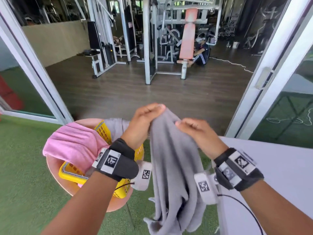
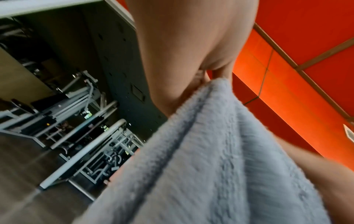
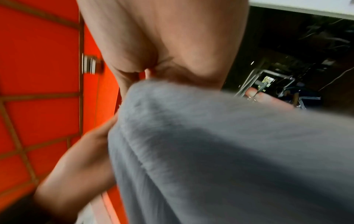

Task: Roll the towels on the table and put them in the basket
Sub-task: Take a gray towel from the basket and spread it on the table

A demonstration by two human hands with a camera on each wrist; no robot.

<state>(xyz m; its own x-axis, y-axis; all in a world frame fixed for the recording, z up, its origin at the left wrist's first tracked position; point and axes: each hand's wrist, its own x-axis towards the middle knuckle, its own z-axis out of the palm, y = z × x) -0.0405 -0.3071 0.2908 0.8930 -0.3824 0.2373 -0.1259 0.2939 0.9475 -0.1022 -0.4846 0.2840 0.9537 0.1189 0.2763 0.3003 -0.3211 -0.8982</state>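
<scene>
A grey towel [image 1: 171, 167] hangs bunched in the air in front of me, between the basket and the table. My left hand [image 1: 145, 119] grips its top edge, and my right hand [image 1: 191, 128] pinches the same edge just to the right. Both wrist views show the grey towel [image 2: 210, 159] [image 3: 220, 144] close up under curled fingers. A yellow perforated basket [image 1: 105, 134] stands at lower left on a round pink stool [image 1: 55, 170]. A pink towel [image 1: 74, 146] lies across the basket, and another grey towel [image 1: 116, 124] sits at its far side.
The white table [image 1: 271, 167] reaches in from the right, its edge beside the hanging towel. Green turf [image 1: 25, 184] covers the ground. Sliding glass door frames [image 1: 279, 68] flank a gym room with weight machines [image 1: 152, 39], where a person [image 1: 201, 51] sits on the floor.
</scene>
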